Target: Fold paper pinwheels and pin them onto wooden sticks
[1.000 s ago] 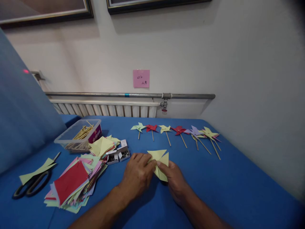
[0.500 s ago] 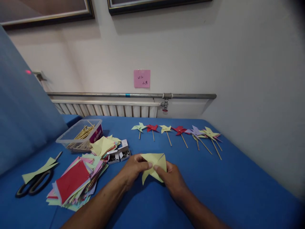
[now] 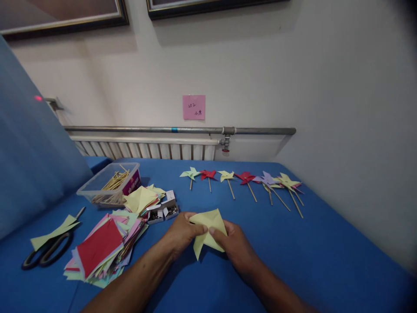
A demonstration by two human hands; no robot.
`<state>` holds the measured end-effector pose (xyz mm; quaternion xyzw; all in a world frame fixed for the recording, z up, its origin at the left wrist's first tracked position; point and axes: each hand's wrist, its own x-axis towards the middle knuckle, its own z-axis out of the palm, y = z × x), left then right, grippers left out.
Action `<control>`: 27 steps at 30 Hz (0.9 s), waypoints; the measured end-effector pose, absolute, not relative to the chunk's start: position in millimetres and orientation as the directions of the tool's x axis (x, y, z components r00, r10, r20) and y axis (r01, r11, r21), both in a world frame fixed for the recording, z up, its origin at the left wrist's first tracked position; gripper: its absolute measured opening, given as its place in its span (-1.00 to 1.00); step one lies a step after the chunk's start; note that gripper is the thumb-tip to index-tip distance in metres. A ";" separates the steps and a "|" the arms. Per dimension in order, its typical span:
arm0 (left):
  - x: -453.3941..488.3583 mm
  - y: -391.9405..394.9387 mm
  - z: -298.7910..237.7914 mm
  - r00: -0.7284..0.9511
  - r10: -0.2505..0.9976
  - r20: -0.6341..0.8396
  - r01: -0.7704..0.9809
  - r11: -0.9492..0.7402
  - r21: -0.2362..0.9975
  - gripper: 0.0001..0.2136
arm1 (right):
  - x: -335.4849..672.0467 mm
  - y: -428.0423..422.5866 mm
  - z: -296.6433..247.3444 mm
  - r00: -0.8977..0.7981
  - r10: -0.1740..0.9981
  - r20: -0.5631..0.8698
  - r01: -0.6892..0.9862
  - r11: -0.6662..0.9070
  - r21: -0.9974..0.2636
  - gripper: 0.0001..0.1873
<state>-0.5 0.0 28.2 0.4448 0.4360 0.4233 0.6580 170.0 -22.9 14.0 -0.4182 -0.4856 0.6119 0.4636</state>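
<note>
A yellow paper square (image 3: 211, 219) with slits cut in from its corners is between my two hands, above the blue table. My left hand (image 3: 183, 230) grips its left side, thumb on top near the centre. On the right side my right hand (image 3: 237, 243) pinches it, its thumb tip close to the left one. One cut flap points down toward me. My other fingers are hidden beneath the paper. Just left of my left hand stand small open boxes (image 3: 163, 213) of metal pins or tacks. A pile of coloured paper (image 3: 100, 248) lies further left.
Several finished pinwheels (image 3: 245, 177) on sticks lie in a row at the back right. A clear plastic box (image 3: 86, 189) of wooden sticks is at the back left. Black-handled scissors (image 3: 55, 250) lie far left under yellow paper scraps. A wall and radiator (image 3: 163, 151) bound the table (image 3: 293, 261).
The yellow paper has turned slightly between my hands, and its lower flap hangs a little lower. Both hands keep their hold at nearly the same place.
</note>
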 end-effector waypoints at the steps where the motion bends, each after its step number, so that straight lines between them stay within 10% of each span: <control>1: 0.3 -0.6 28.6 0.256 0.947 -0.195 -0.201 0.249 0.947 -0.76 | 170.4 -22.9 14.3 -0.232 0.971 -0.058 -0.207 -0.108 -0.972 -0.52; 10: 10.9 -2.9 27.8 0.142 0.980 -0.139 -0.508 0.192 0.839 -0.67 | 150.1 -33.7 14.6 -0.141 0.989 0.044 -0.487 -0.031 -0.873 -0.41; 27: 31.6 -12.3 11.9 0.056 0.986 -0.154 -0.483 0.162 0.861 -0.58 | 142.6 -21.7 2.3 0.058 0.998 -0.034 -0.499 -0.001 -0.866 -0.52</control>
